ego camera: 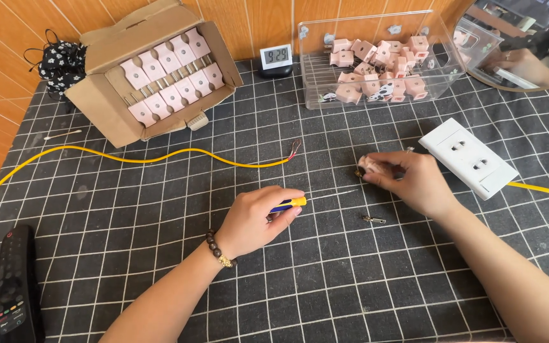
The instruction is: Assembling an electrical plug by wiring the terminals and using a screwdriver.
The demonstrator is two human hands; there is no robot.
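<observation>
Head view. Two bare forearms enter from the bottom edge; no sleeves visible on either one up to the frame edge.

Left hand [257, 219]: a beaded bracelet [218, 249] sits at the wrist. Beads are round and dark brown, strung in a single row, with one gold-coloured bead or charm on the underside. No rings seen, no watch.

Right hand [411, 180]: wrist bare, nothing worn on it. No rings visible on the fingers that show.

Fingernails on both hands look short and unpainted, though detail is small. No gloves, no markings, no bandages on either arm.
</observation>
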